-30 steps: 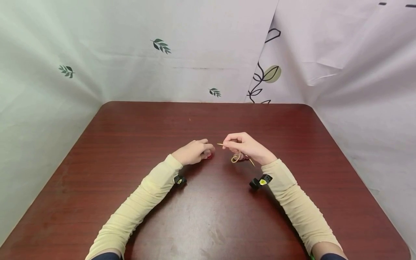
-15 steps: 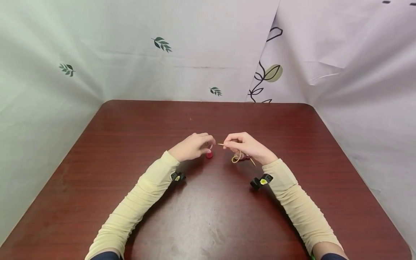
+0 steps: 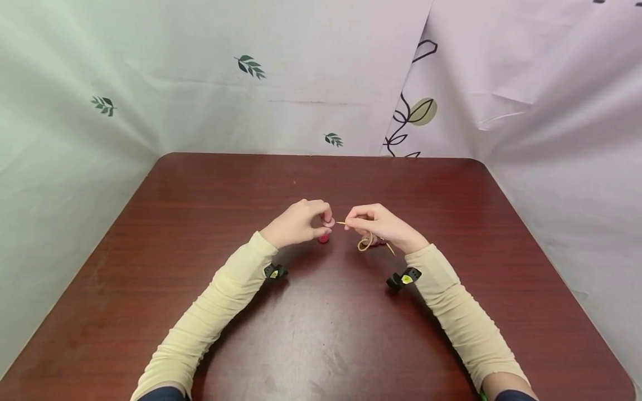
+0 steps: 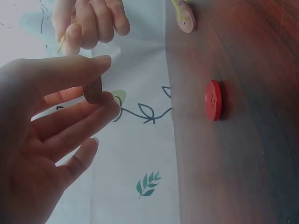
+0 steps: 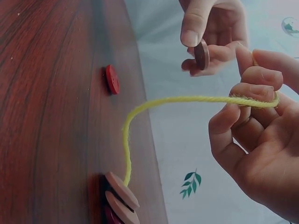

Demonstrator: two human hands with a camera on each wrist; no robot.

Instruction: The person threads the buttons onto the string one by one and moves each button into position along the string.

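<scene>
The left hand (image 3: 297,224) has lifted off the table since a second ago, now pinching a brownish-pink round wooden button (image 5: 202,54) beside the yellow yarn (image 5: 187,100) gripped in the right hand (image 3: 382,225), apparently mid-threading; next, its hole must meet the yarn's tip
</scene>
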